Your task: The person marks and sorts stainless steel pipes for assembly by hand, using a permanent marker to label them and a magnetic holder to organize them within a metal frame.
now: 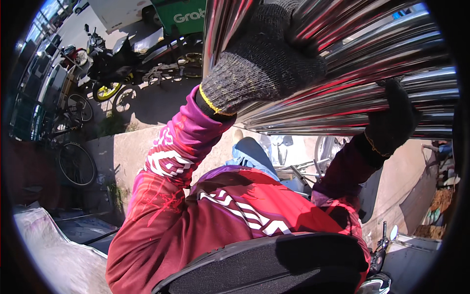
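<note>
A large bundle of shiny metal tubes [342,105] fills the upper right, mirroring red from my sleeves. My left hand [267,63], in a dark grey knit glove with a yellow cuff edge, grips tubes near the bundle's left part, where they fan apart. Farther right and lower, my right hand [394,117] wears a dark glove too and lies in shadow. It holds the near edge of the bundle, thumb up over the tubes; its other fingers are mostly hidden. Both arms are raised in red and purple sleeves.
Parked motorcycles [112,63] and a bicycle [77,164] stand at the left, with a green box [178,17] behind. A low concrete ledge [132,152] runs past me. Another motorcycle's mirror [393,232] shows at lower right. A black cap brim [264,267] covers the bottom.
</note>
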The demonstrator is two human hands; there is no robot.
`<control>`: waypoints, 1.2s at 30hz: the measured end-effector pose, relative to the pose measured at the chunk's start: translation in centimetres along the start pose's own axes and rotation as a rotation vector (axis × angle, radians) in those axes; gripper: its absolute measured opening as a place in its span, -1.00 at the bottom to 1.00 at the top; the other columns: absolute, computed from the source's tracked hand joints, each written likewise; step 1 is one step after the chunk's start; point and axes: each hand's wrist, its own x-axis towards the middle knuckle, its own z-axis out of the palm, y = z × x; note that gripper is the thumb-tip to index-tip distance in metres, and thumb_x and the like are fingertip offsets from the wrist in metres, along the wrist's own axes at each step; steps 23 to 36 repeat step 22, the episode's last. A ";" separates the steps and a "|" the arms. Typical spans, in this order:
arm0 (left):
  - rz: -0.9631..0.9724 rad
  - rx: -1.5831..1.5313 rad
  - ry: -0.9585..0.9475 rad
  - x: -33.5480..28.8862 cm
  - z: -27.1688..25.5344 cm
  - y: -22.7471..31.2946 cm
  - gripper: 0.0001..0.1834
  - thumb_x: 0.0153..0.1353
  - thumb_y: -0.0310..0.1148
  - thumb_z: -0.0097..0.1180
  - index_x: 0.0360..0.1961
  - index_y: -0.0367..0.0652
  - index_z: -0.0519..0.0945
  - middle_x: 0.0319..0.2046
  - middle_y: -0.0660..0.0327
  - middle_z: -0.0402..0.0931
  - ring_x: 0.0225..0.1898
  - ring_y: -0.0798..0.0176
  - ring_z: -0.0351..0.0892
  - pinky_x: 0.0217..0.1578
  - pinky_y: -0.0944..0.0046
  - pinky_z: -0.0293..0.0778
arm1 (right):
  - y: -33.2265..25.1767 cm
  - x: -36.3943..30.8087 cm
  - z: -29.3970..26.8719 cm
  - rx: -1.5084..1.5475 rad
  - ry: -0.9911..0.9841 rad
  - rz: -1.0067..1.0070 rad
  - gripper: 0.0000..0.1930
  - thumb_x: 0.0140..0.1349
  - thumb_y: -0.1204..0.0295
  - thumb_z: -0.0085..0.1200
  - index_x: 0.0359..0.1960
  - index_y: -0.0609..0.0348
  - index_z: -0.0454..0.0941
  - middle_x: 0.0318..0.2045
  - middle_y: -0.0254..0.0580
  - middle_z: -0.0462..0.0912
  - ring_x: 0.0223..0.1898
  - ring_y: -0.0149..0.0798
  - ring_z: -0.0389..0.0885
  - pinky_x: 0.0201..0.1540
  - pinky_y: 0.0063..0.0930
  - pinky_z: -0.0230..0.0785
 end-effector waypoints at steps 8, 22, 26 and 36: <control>0.021 -0.496 -0.116 8.2 9.1 -12.5 -0.42 0.04 -0.34 0.27 0.15 -0.20 0.52 -0.09 0.02 0.59 -0.12 0.08 0.61 0.00 0.13 0.51 | 7.7 -3.0 5.5 -0.680 -0.057 -0.038 -0.74 0.26 0.41 0.20 -0.04 0.13 0.71 -0.15 -0.08 0.76 -0.12 -0.14 0.74 0.11 -0.25 0.48; -0.260 -0.765 -0.394 27.8 21.2 -35.6 -0.28 0.16 -0.35 0.20 0.35 -0.27 0.30 0.03 -0.11 0.56 0.08 0.05 0.60 0.12 0.15 0.46 | 30.4 -0.2 24.0 -0.422 0.132 0.544 -0.72 0.38 0.36 0.10 0.06 0.09 0.68 0.16 0.21 0.52 0.07 0.06 0.63 0.11 -0.13 0.51; -0.260 -0.765 -0.394 27.8 21.2 -35.6 -0.28 0.16 -0.35 0.20 0.35 -0.27 0.30 0.03 -0.11 0.56 0.08 0.05 0.60 0.12 0.15 0.46 | 30.4 -0.2 24.0 -0.422 0.132 0.544 -0.72 0.38 0.36 0.10 0.06 0.09 0.68 0.16 0.21 0.52 0.07 0.06 0.63 0.11 -0.13 0.51; -0.260 -0.765 -0.394 27.8 21.2 -35.6 -0.28 0.16 -0.35 0.20 0.35 -0.27 0.30 0.03 -0.11 0.56 0.08 0.05 0.60 0.12 0.15 0.46 | 30.4 -0.2 24.0 -0.422 0.132 0.544 -0.72 0.38 0.36 0.10 0.06 0.09 0.68 0.16 0.21 0.52 0.07 0.06 0.63 0.11 -0.13 0.51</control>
